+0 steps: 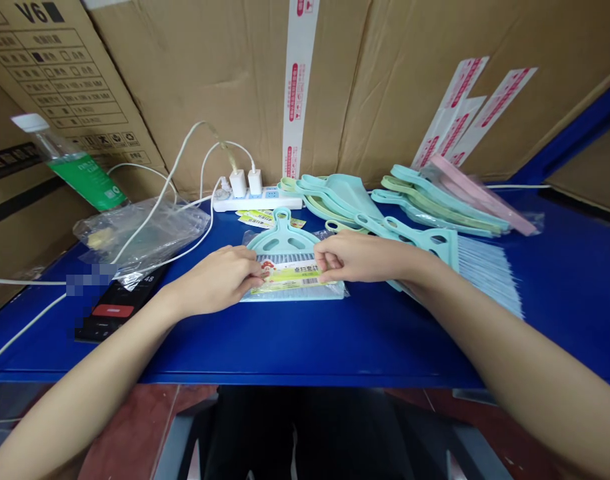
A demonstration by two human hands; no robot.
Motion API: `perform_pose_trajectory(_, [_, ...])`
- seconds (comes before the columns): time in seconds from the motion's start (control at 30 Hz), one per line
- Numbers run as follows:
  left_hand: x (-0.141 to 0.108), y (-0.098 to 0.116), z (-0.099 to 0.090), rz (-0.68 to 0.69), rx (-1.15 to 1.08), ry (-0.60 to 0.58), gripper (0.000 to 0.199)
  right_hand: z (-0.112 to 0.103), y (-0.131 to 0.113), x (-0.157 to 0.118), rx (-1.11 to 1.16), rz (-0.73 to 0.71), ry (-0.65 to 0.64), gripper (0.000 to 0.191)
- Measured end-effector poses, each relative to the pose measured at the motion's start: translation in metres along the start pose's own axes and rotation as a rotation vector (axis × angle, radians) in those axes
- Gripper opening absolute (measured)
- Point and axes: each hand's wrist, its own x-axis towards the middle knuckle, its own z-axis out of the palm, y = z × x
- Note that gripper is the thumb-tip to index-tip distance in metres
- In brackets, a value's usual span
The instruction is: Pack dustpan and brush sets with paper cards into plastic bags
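Note:
A light-blue dustpan and brush set (285,230) lies flat before me on the blue table, with clear plastic film around it. Across its bristles sits a yellow-green and white paper label (293,275) with printing and a barcode. My left hand (227,277) pinches the label's left end, fingers closed. At the other end, my right hand (357,257) has thumb and fingers closed on the label. Under and beyond my right forearm rests a loose light-blue brush (487,270), its bristles pointing right.
Behind are stacked dustpans (337,193), wrapped green, blue and pink pieces (449,197), spare labels (257,219) and a white power strip (279,202). To the left lie a phone (117,310), plastic bags (145,233), white cables and a tilted bottle (87,179). Cardboard boxes (225,73) wall the back.

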Motion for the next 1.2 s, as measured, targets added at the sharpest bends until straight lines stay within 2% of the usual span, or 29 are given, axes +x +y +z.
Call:
perform_pose_trajectory(0.1, [0.0, 0.0, -0.002, 0.004, -0.06, -0.016, 0.031, 0.0, 0.001, 0.0, 0.044, 0.012, -0.034, 0.018])
perform_pose_trajectory(0.27, [-0.001, 0.001, -0.006, -0.076, -0.159, -0.074, 0.024, -0.001, 0.003, 0.001, 0.044, 0.016, -0.048, 0.015])
perform_pose_trajectory(0.43, [-0.001, 0.004, -0.005, -0.12, -0.056, -0.081, 0.025, -0.002, 0.004, 0.001, 0.014, 0.018, -0.059, 0.015])
perform_pose_trajectory(0.63, [0.002, 0.007, -0.002, -0.229, 0.026, -0.138, 0.033, 0.002, 0.001, -0.001, -0.074, 0.059, 0.024, 0.018])
perform_pose_trajectory(0.83, [0.004, 0.01, -0.006, -0.36, 0.063, -0.152, 0.023, 0.004, -0.003, -0.004, -0.125, 0.149, 0.051, 0.028])
perform_pose_trajectory(0.93, [0.004, 0.007, -0.004, -0.357, 0.061, -0.126, 0.017, 0.003, 0.0, -0.003, -0.114, 0.116, 0.04, 0.029])
perform_pose_trajectory(1.07, [0.002, 0.002, -0.002, -0.33, 0.086, -0.046, 0.007, 0.0, 0.007, -0.003, 0.037, 0.09, -0.063, 0.026])
perform_pose_trajectory(1.2, [0.0, -0.003, -0.001, -0.235, 0.131, 0.073, 0.01, -0.002, 0.009, -0.004, 0.024, 0.075, -0.074, 0.022])
